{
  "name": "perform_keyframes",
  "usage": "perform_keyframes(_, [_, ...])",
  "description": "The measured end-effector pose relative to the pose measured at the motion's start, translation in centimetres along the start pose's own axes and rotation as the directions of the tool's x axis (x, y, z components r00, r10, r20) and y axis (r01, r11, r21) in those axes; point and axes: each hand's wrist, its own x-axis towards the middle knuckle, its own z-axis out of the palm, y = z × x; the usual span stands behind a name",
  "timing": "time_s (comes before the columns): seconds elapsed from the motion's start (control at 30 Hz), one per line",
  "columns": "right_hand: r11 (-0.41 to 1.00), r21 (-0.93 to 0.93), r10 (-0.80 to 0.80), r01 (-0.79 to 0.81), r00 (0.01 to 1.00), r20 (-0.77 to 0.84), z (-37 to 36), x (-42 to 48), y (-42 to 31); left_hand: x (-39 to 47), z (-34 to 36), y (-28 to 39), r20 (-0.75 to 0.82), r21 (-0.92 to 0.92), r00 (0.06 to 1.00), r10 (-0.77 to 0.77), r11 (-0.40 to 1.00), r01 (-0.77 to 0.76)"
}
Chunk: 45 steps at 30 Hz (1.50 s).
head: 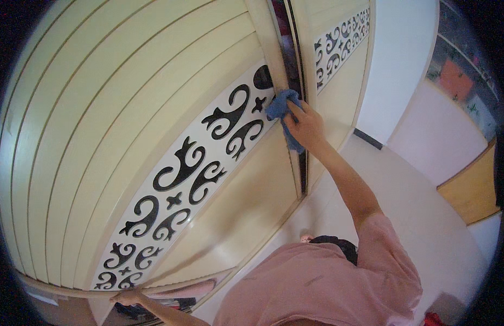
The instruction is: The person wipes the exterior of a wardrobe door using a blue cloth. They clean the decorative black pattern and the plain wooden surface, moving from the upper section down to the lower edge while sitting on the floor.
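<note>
A crumpled blue cloth (281, 104) is in my right hand (307, 126). It presses against the edge frame (282, 73) of a cream sliding wardrobe door, and part of it hangs below my fingers. The door (235, 191) has grooved panels and a white band (182, 179) with black scroll cut-outs. At the lower left, my left hand (128, 297) holds the opposite edge of this same door, its fingertips partly hidden.
A second patterned door panel (341, 85) stands past a dark narrow gap (290, 49). Beyond it are a white wall (398, 53) and pale floor (398, 187). Clothing and other items (170, 303) show in the opening beside my left hand. A tan wooden surface (472, 187) lies at right.
</note>
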Motion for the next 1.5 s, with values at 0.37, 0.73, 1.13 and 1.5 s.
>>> perform_keyframes(0.37, [0.936, 0.035, -0.344, 0.351, 0.887, 0.307, 3.0, -3.0, 2.7, 0.6, -0.1, -0.2, 0.042, -0.306, 0.982, -0.186, 0.933, 0.190])
perform_keyframes(0.73, [0.957, 0.086, -0.289, 0.276, 0.896, 0.336, 2.2, -1.7, 1.3, 3.7, 3.1, -6.1, 0.002, -0.357, 0.990, -0.140, 0.925, 0.131])
perform_keyframes(1.13, [0.966, 0.031, -0.249, 0.256, 0.893, 0.374, 1.2, -0.1, 1.3, 3.1, 1.9, -4.9, 0.023, -0.157, 0.996, -0.081, 0.984, 0.083])
perform_keyframes(1.5, [0.987, -0.091, -0.093, 0.130, 0.939, 0.332, 0.8, 0.1, 0.1, 1.8, 1.1, -2.2, -0.112, -0.104, 0.990, -0.081, 0.992, 0.070])
